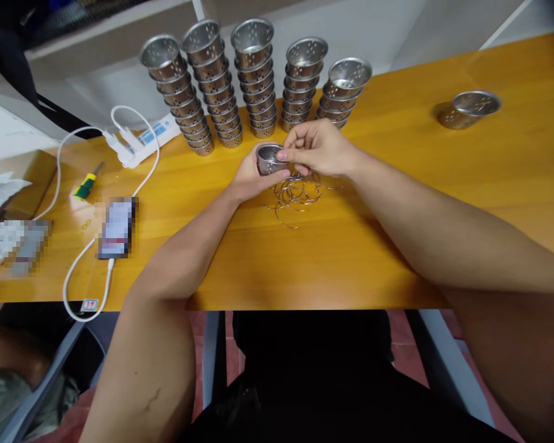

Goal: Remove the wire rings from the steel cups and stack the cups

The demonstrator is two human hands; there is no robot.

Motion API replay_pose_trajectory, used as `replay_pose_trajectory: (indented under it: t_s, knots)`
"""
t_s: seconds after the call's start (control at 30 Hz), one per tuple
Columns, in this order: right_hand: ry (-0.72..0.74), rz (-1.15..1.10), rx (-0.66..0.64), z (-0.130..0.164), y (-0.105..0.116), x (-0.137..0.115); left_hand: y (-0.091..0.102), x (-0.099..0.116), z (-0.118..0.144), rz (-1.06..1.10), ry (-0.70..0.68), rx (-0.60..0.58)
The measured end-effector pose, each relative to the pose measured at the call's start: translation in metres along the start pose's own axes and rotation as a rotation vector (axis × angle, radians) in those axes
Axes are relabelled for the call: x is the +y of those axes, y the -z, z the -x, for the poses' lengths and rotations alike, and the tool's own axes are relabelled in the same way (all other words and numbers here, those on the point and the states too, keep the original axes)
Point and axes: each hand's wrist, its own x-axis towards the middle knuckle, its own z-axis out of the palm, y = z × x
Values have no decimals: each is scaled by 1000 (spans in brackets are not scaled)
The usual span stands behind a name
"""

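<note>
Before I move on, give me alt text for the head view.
A person's left hand holds a small metal cup while the right hand is at its rim, near loose curved wires on a wooden table. Five stacks of perforated cups stand behind.

Shiny perf. metal cups (257, 80) stand behind a tangle of thin, glossy metal wire (297, 194) on a smooth, semi-gloss wood-look tabletop (373, 258); well left of the wire, a smooth plastic pwr strip (159, 136), plastic-hndl screwdriver (85, 186), matt cardboard box (34, 178) & crinkly plastic bags (2, 192).
</note>
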Motion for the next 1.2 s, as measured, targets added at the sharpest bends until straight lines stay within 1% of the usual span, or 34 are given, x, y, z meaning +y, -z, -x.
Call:
replay_pose_trajectory:
  t_s: [0.13,0.27,0.37,0.5,0.57,0.67,0.73,0.83,0.93,1.03,1.13,1.2]
  knots:
    - [-18,49,-4,0,3,1,0,-1,0,-31,9,11]
    - [-17,79,-14,-2,5,6,-1,-10,0,-43,-39,10]
    - [-18,104,2,-2,4,7,-1,-13,-1,-59,-62,13]
    - [-4,156,73,-1,0,7,0,-14,-1,-85,-65,40]
    - [42,206,126,-2,2,9,0,-16,-1,-92,-64,58]
    - [141,339,227,-3,7,14,1,-20,-1,-102,-62,98]
    - [182,427,260,-3,10,17,1,-20,-2,-112,-49,133]
    - [203,513,227,1,9,14,0,-17,-3,-109,-27,175]
    - [220,585,181,6,3,7,-3,-11,-3,-93,-5,202]
    - [229,619,194,10,-2,2,-6,-3,-3,-80,-11,223]
    - [235,610,214,11,-3,1,-7,4,-3,-76,-12,219]
    - [239,596,195,11,-1,3,-7,6,-2,-91,-18,193]
